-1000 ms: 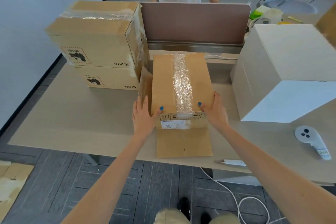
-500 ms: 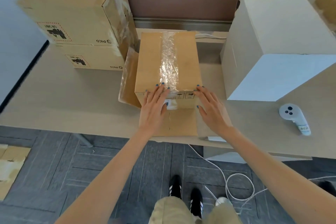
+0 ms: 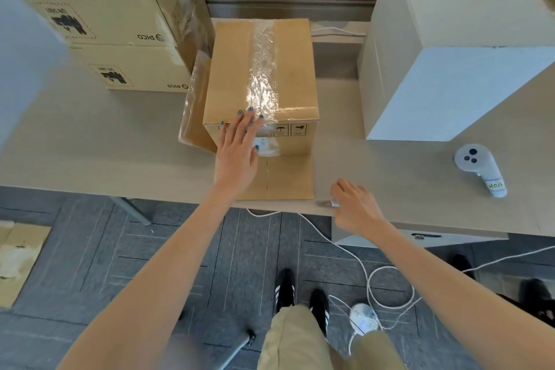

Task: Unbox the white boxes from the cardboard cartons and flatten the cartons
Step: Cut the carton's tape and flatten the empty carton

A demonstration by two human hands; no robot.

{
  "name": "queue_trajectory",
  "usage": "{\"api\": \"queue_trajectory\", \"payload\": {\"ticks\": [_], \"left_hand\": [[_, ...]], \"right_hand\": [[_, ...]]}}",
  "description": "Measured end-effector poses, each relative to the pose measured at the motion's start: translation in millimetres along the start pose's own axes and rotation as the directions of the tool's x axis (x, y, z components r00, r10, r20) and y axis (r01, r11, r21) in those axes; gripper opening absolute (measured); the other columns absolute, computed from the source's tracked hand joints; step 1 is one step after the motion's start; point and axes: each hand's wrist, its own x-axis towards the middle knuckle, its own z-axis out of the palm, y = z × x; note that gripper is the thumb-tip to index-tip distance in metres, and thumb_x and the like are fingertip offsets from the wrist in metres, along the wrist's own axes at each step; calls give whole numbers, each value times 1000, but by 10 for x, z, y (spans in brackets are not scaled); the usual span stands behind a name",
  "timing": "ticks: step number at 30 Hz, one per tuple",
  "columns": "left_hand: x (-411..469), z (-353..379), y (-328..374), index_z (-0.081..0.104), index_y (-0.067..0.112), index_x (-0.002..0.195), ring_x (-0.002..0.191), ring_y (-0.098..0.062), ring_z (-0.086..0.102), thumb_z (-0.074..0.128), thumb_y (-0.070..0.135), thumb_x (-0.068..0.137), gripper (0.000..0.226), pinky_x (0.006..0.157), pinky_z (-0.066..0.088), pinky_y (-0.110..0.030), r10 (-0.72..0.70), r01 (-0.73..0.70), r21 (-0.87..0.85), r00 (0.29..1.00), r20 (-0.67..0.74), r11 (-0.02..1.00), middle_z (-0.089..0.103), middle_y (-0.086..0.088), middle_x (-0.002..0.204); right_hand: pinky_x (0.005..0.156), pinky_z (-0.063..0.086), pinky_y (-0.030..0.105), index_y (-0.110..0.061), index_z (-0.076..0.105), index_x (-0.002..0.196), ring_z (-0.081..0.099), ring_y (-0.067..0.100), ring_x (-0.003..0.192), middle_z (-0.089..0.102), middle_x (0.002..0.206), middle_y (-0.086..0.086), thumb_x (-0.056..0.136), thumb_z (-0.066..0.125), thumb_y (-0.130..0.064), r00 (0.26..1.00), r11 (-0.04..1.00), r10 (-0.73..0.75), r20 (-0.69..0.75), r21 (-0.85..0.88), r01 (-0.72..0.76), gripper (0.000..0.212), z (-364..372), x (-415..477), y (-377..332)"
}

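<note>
Change: your right hand point(image 3: 354, 207) has come off the taped carton point(image 3: 261, 78) and dropped to the near edge of the bench point(image 3: 90, 144). Its fingers are curled down over a small grey tool point(image 3: 326, 204), with only the tool's tip showing. It looks like a cutter, but I can't confirm that, and I can't tell whether you've actually got a grip on it.

Your left hand point(image 3: 237, 144) has slid in towards the middle. It's now flat, fingers straight, pressing on the carton's near top edge beside the tape strip point(image 3: 262, 81). It's steadying the carton, not gripping it.

My read: positioning is done and the next step is cutting the tape. The carton is still sealed, so nothing is unboxed from it or flattened yet.

Carton location: centre of the bench, with its near end sitting on a flat cardboard sheet point(image 3: 282, 177). The stacked cartons point(image 3: 99, 9) touch it or nearly do at far left, and the big white box point(image 3: 450, 39) stands apart on the right.

Orientation:
- The long axis runs near-to-far.
- The tape seam follows that axis down the middle of the top.
- The labelled end face points at you.

A cut along the seam would start just beside your left fingertips, so mind them.
</note>
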Motion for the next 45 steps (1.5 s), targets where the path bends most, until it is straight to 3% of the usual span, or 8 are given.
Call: {"api": "queue_trajectory", "payload": {"ticks": [8,17,24,27,33,37,41,45], "left_hand": [[16,-31,4,29,22,152,152,-20,11,54,5,92,68,124,4,-44,3,-4,25,1000,27,1000,19,1,164],[126,-83,165,28,26,154,152,-18,11,47,-1,91,72,123,-6,-45,17,-20,59,998,64,998,17,4,164],[394,-297,35,53,22,138,132,-26,41,51,-7,88,58,115,26,-45,90,-86,-81,995,53,993,50,0,144],[453,-354,-120,50,22,141,140,-27,33,54,2,92,53,116,24,-45,76,-69,-85,994,78,994,42,-2,152],[609,-378,-327,32,24,154,153,-28,6,51,24,102,55,123,9,-48,43,-37,-27,970,239,999,13,-7,165],[713,-426,-421,41,21,150,149,-34,20,53,28,101,51,118,25,-49,121,-125,-1,958,260,992,28,-13,160],[764,-498,-443,51,15,141,133,-43,42,60,25,97,47,92,51,-52,218,-247,86,941,260,965,45,-21,146],[779,-520,-456,54,13,138,125,-44,49,54,30,96,46,79,56,-50,265,-310,154,929,257,938,50,-23,140]], "right_hand": [[75,36,30,-9,52,114,51,23,103,51,113,4,84,54,5,996,998,-52,-78,-46,48,33,158,-9,25],[56,37,25,-7,52,98,50,17,82,51,98,2,89,54,-5,933,964,-25,-359,238,117,10,-241,181,-217],[49,28,16,-9,51,93,42,11,74,51,93,0,87,59,-6,880,941,-54,-472,270,202,10,-672,448,-459],[51,25,16,-9,53,96,42,10,75,52,96,0,86,60,-6,879,939,-61,-473,272,212,13,-759,567,-541],[52,46,29,-14,53,98,53,16,70,57,97,-4,90,56,-15,880,946,-103,-464,228,231,9,-904,728,-670],[48,32,23,-15,53,99,52,17,66,57,96,-4,90,56,-15,894,949,-120,-433,215,231,10,-958,828,-705],[50,33,25,-14,52,94,48,19,61,54,91,-3,90,57,-14,893,951,-121,-433,208,230,6,-963,851,-724],[49,37,27,-12,51,89,49,21,58,51,87,-1,89,58,-11,894,955,-140,-426,179,235,7,-986,884,-740]]}}
